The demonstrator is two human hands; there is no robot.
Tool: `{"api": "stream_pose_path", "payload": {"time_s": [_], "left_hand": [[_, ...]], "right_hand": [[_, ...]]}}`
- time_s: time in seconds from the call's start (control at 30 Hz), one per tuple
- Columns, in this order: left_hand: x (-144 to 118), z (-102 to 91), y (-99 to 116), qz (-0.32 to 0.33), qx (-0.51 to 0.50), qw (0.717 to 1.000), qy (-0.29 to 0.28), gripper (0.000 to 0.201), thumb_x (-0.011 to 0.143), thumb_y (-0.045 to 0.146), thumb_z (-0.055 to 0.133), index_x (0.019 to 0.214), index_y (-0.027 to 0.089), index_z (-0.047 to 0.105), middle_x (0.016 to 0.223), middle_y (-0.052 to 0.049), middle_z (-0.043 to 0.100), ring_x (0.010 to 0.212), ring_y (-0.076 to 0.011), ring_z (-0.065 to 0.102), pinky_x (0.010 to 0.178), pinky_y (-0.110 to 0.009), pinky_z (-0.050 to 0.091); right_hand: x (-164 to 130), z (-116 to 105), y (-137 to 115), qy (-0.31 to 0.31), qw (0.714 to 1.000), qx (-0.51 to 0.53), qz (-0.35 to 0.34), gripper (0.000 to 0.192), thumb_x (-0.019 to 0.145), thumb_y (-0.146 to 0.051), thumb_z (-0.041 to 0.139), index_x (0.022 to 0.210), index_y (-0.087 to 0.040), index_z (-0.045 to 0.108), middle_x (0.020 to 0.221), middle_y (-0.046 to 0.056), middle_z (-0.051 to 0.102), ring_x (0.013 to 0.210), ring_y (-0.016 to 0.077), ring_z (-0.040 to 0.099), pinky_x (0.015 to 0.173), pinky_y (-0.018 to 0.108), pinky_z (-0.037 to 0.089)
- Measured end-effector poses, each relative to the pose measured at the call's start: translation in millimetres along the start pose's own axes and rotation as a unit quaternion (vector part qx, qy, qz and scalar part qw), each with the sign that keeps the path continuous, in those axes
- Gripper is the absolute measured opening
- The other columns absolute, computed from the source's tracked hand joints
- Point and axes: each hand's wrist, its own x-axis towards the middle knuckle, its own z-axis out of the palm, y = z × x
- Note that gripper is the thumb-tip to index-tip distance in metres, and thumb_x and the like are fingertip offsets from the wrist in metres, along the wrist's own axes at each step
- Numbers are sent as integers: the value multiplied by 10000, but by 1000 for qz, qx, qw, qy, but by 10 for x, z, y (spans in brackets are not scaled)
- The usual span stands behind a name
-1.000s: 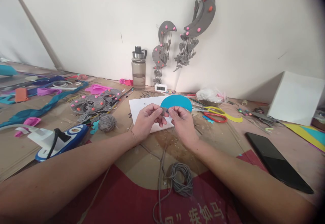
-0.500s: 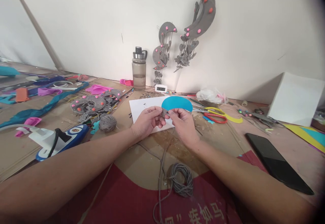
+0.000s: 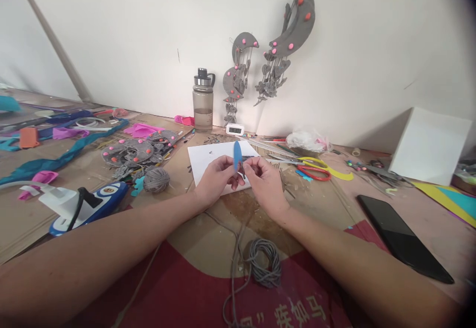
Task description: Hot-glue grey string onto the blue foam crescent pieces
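Both hands meet over the white sheet (image 3: 197,158). My left hand (image 3: 215,181) is closed, with its thumb and fingers at the lower part of a blue piece (image 3: 237,153), which stands up and shows as a narrow oval. My right hand (image 3: 266,184) is closed in a pinch just beside it, on a small dark grey piece (image 3: 243,170) between the two hands. Fingers cover most of that grey piece, so how it joins the blue one is hidden. A coil of grey cord (image 3: 265,263) lies nearer me, its loose strand running toward the hands.
Scissors (image 3: 314,171) with red and yellow handles lie to the right, beyond a phone (image 3: 403,238). Leftward are a grey yarn ball (image 3: 156,179) and a power strip (image 3: 89,209). A water bottle (image 3: 203,102) stands by the wall near hanging grey moons (image 3: 293,30).
The blue piece has turned from a wide oval lying toward the right to a narrow upright one between the hands. Both hands stay nearly in place.
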Motion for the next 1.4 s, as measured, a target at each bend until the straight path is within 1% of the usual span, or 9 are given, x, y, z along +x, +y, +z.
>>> {"api": "stream_pose_path", "payload": {"time_s": [0.13,0.3,0.5,0.7,0.9,1.03,1.17,1.27,1.4], "left_hand": [[-19,4,22,27,64,997,-16,176,747,322,659,725,163,587,626,-1,584,534,-90,517,514,-223,393],[-11,-12,27,-51,129,989,41,202,762,357,635,735,173,557,496,15,568,447,-91,493,457,-202,341],[-5,-29,1,-53,34,997,35,222,795,339,615,795,180,460,497,-6,613,342,-66,417,380,-183,262],[2,-24,0,-14,-43,999,3,236,761,268,669,788,173,455,609,-33,655,543,-150,628,447,-217,413],[17,-25,-12,-19,-60,998,-11,226,726,252,719,784,131,538,669,-43,675,600,-128,641,578,-243,491],[36,-54,16,-34,-82,996,7,227,712,272,734,721,123,563,649,-41,669,562,-103,610,562,-225,470],[58,-77,57,-37,-97,993,61,218,706,277,733,712,104,601,750,-51,675,542,-65,571,513,-196,435],[69,-81,46,-36,-81,992,85,214,704,281,728,722,104,609,765,-50,666,521,-63,557,476,-197,412],[63,-72,25,-31,-60,994,91,218,707,297,719,705,116,599,758,-46,654,519,-71,556,453,-200,395]], "right_hand": [[10,-13,-9,4,1000,-24,-7,149,824,-328,529,762,-207,590,611,-31,483,589,123,419,580,260,356],[-15,-21,-45,-27,996,-67,-56,121,834,-289,514,835,-201,599,697,-12,532,641,130,470,618,265,386],[-22,-15,14,-5,996,-48,-71,116,812,-252,548,868,-211,456,764,-18,501,674,122,493,638,264,415],[13,-26,93,-12,998,-38,-51,150,822,-278,545,933,-213,468,773,-18,511,677,125,505,642,274,429],[30,-33,117,2,999,-37,-28,149,808,-283,550,906,-210,464,773,-13,533,687,131,521,653,282,431],[23,-37,106,-17,998,-47,-40,156,824,-317,546,911,-208,475,804,-1,554,701,133,525,663,281,436],[126,-181,3,-32,991,-108,-71,160,886,-358,456,884,-204,499,814,13,575,724,144,531,687,288,429],[266,-343,-33,-33,970,-226,-88,176,892,-351,443,888,-193,521,856,40,600,761,166,540,726,310,424],[358,-399,98,-81,923,-377,-15,283,878,-418,480,934,-156,572,961,118,619,877,225,572,815,353,431]]}}
